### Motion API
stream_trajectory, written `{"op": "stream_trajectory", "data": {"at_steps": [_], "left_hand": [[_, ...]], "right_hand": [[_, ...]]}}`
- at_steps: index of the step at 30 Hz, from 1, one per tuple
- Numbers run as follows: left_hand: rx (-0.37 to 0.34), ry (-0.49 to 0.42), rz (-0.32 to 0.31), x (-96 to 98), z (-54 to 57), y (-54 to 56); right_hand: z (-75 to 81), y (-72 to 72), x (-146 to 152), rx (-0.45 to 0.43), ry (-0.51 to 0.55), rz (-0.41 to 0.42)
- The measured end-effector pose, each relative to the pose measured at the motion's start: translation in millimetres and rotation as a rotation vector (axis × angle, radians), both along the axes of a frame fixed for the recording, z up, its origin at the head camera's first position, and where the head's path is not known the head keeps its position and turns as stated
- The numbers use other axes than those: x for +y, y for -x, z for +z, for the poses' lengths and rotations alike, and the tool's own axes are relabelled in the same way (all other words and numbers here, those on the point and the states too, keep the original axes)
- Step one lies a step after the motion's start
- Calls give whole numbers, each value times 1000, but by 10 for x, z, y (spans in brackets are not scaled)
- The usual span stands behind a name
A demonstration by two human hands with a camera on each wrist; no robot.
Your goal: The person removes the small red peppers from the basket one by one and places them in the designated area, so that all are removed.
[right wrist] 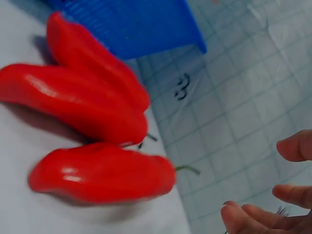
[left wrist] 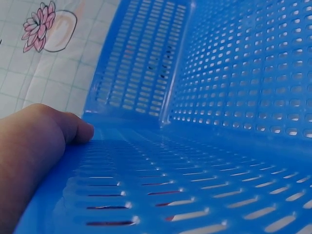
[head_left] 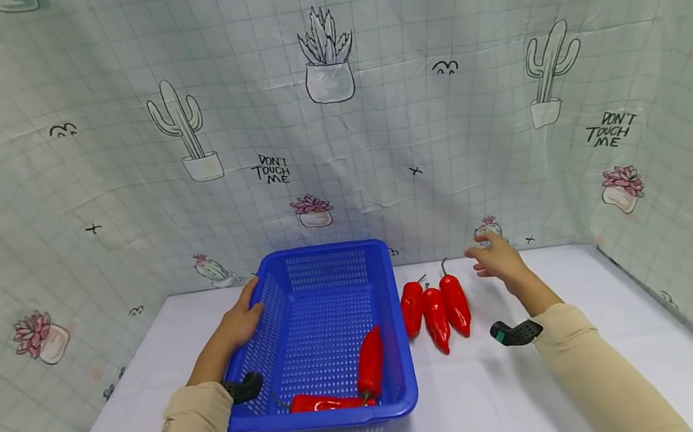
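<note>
My left hand (head_left: 244, 320) grips the left rim of a blue plastic basket (head_left: 332, 317), with the thumb over the inner side; in the left wrist view the thumb (left wrist: 75, 127) lies on the rim and the other fingers are hidden behind the wall. Inside the basket lie two red peppers, one upright along the right side (head_left: 371, 363) and one flat along the front wall (head_left: 323, 402). Right of the basket, three red peppers lie side by side, the rightmost pepper (head_left: 456, 307) nearest my right hand (head_left: 501, 261). That hand hovers with spread fingers, holding nothing.
A white table (head_left: 470, 401) carries everything. Behind it and at both sides hangs a pale gridded cloth (head_left: 376, 134) printed with potted plants. The basket's far end stands close to this cloth.
</note>
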State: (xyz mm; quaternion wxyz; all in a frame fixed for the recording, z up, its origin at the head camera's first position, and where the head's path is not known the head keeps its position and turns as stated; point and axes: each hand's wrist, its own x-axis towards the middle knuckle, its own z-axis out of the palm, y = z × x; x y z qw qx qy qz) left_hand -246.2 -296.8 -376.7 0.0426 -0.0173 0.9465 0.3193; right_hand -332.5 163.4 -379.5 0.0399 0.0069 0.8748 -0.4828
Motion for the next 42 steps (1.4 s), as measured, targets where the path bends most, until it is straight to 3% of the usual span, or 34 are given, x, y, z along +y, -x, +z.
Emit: {"op": "stream_trajectory", "data": {"at_steps": [5,10,17,27,42], "left_hand": [[14,13,-12,11,14,-9],[14,16,-6,12,56,0],[2,10,11,21,54,0],[-24,1,22,72,-62,-3],[-29,13,3,9,10,-15]], "right_hand": [[239,1,-76,49,-21,25],[361,14,-132,58,-16,7],[398,25,-126,42,26,-1],[486,-43,-166,37,39,-22],[597,-47,-409,48,9,49]]}}
